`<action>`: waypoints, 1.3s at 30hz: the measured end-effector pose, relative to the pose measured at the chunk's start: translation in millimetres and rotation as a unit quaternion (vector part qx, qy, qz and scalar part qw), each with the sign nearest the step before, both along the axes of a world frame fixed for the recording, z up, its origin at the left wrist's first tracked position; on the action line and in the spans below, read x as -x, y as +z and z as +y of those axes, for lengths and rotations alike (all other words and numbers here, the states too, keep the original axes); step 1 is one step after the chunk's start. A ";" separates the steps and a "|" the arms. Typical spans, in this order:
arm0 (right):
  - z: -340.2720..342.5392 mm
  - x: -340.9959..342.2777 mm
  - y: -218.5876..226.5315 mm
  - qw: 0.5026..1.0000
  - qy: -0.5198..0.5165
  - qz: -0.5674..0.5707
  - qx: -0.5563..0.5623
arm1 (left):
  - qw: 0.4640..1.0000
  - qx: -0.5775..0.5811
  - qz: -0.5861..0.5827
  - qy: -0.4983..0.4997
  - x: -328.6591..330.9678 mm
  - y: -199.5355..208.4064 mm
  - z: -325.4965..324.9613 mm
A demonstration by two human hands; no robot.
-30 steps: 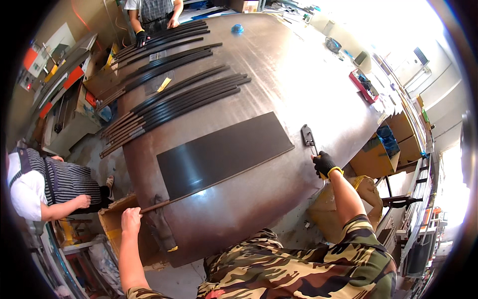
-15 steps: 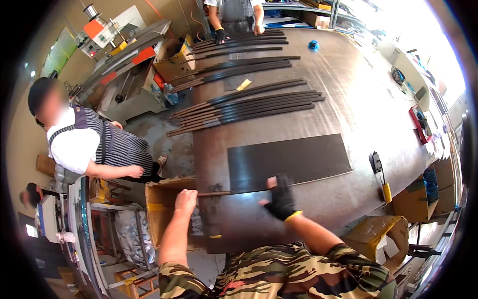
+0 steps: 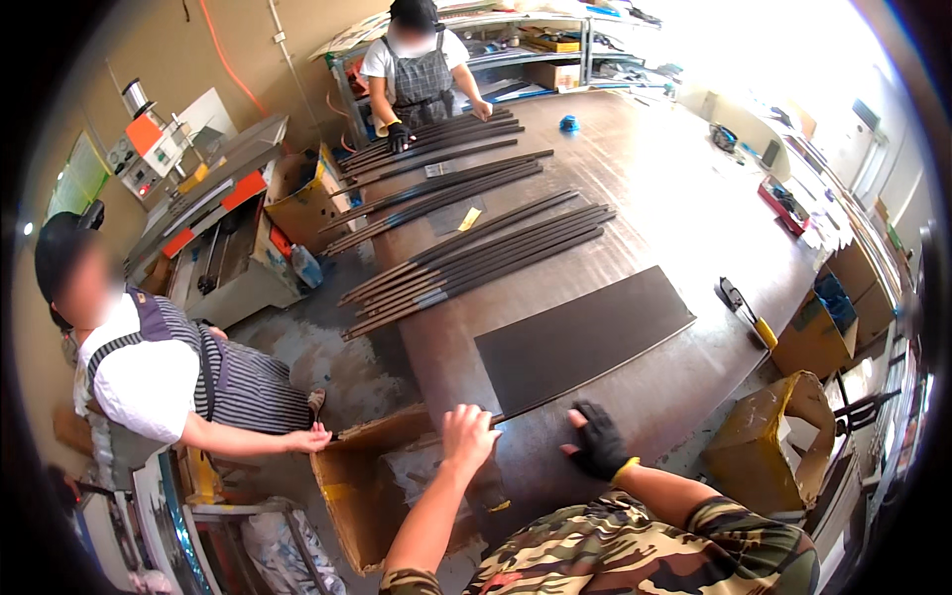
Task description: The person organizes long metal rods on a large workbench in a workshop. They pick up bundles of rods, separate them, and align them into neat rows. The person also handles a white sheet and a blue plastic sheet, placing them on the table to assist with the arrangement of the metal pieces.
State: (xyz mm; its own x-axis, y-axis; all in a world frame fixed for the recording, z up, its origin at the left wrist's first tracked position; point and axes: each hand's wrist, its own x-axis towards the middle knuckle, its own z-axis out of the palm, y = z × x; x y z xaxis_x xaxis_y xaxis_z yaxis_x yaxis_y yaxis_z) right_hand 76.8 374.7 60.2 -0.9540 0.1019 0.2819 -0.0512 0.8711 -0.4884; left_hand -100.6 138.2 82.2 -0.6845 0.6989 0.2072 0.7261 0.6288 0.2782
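My bare left hand [image 3: 468,436] is closed around a thin brown strip [image 3: 499,419], at the near-left corner of a flat black rectangular sheet [image 3: 585,337]. Only a short end of the strip shows beyond my fingers. My right hand [image 3: 598,443], in a black fingerless glove with a yellow cuff, hovers low over the table, its fingers apart and holding nothing. It is close to the near edge of the sheet. Farther up the table [image 3: 635,208] lie several long dark strips [image 3: 496,258] in rows, their brown ends jutting past the left edge.
An open cardboard carton [image 3: 367,496] stands below my left arm. A co-worker in a striped apron [image 3: 253,382] reaches toward its rim; another [image 3: 421,79] handles strips at the far end. A yellow-handled tool [image 3: 749,312], blue tape roll [image 3: 568,123] and red tray [image 3: 783,205] lie rightward.
My left hand has moved right to the sheet's corner. My right hand has drawn slightly away from the sheet. The left co-worker's arm now stretches to the carton. The view has turned.
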 end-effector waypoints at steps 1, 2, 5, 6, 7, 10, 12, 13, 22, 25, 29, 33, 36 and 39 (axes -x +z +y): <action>12.2 -20.5 -7.2 0.998 -0.058 -0.027 -0.028 | 0.999 0.037 -0.005 -0.029 5.2 -12.2 12.5; 22.8 -37.8 -10.2 0.993 -0.099 -0.049 -0.051 | 0.998 0.048 -0.012 -0.033 9.6 -21.6 22.7; 28.1 -68.9 -9.5 0.973 -0.210 -0.051 -0.079 | 0.988 0.129 -0.021 -0.078 26.2 -24.4 31.6; 27.6 -72.0 -9.3 0.969 -0.228 -0.049 -0.082 | 0.983 0.151 -0.033 -0.100 30.3 -18.1 32.5; 25.7 -75.7 -10.2 0.964 -0.247 -0.048 -0.084 | 0.983 0.140 -0.003 -0.121 33.7 -9.1 30.7; 22.9 -77.8 -11.8 0.960 -0.266 -0.035 -0.083 | 0.984 0.125 0.064 -0.112 61.9 42.7 28.5; 19.3 -76.5 -6.7 0.960 -0.265 -0.018 -0.083 | 0.983 0.098 0.104 -0.114 98.0 58.3 7.3; 17.9 -76.0 -7.7 0.961 -0.263 -0.015 -0.082 | 0.981 0.088 0.120 -0.121 120.3 62.6 -7.4; 30.8 -87.0 -12.0 0.964 -0.256 0.062 -0.045 | 0.976 0.149 0.085 -0.133 178.2 -4.2 -139.3; 32.3 -82.2 -38.9 0.966 -0.244 0.082 -0.025 | 0.975 0.178 0.108 -0.080 191.2 -45.9 -187.3; 34.1 -75.6 -45.5 0.957 -0.268 0.081 -0.075 | 0.956 0.215 0.157 0.124 145.9 6.9 -176.5; 28.2 -82.1 -53.9 0.945 -0.300 0.099 -0.084 | 0.973 0.024 0.156 0.167 55.5 67.2 -84.8; 26.7 -82.1 -55.7 0.945 -0.301 0.101 -0.074 | 0.966 -0.078 0.244 0.033 -16.2 20.5 -35.0; 25.8 -80.2 -53.6 0.949 -0.295 0.091 -0.067 | 0.973 -0.077 0.206 -0.071 -92.3 -28.8 6.6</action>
State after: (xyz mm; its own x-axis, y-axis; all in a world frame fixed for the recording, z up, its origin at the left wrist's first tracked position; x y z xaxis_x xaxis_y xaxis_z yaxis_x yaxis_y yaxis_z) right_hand 157.0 400.5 6.6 -0.6757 0.5551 0.4851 0.3927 0.8280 -0.4003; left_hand -8.3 144.8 53.4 -0.4205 0.7185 0.5540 0.8722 0.4883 0.0288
